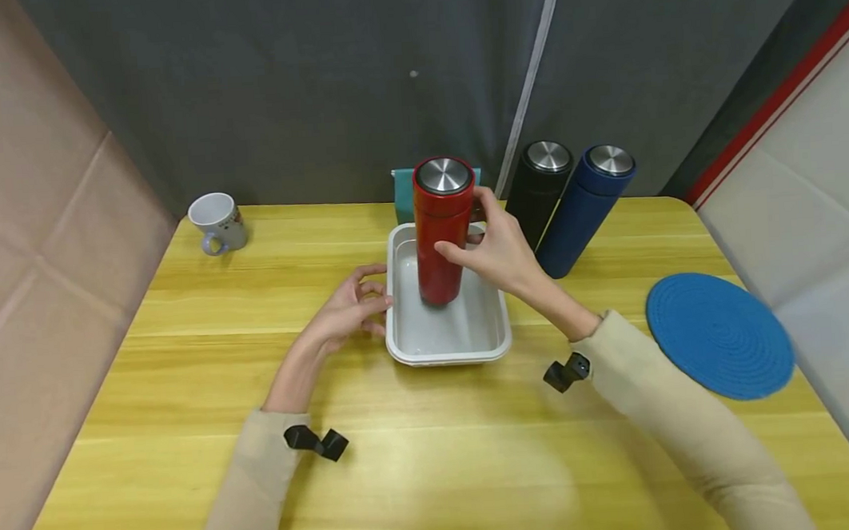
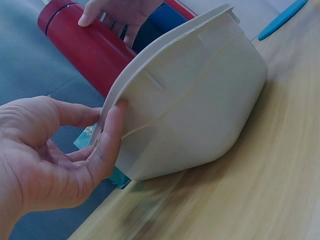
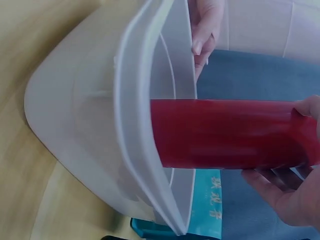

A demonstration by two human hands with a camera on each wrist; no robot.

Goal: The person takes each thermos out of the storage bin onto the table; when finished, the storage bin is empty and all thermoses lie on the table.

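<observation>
Our left hand (image 1: 343, 309) touches the smooth white rectangular plastic tub (image 1: 407, 342) with relaxed fingers; our right hand (image 1: 499, 249) grips the glossy red cylindrical flask (image 1: 441, 244) standing inside

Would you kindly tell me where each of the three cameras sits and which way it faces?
Head: above the yellow wooden table, looking down; both hands and beige sleeves show.
Left wrist: low beside the left hand, facing the white plastic tray, whose rim the fingers touch.
Right wrist: by the right hand, facing the red cylindrical flask it grips, standing in the tray.
All three views share tray and flask.
</observation>
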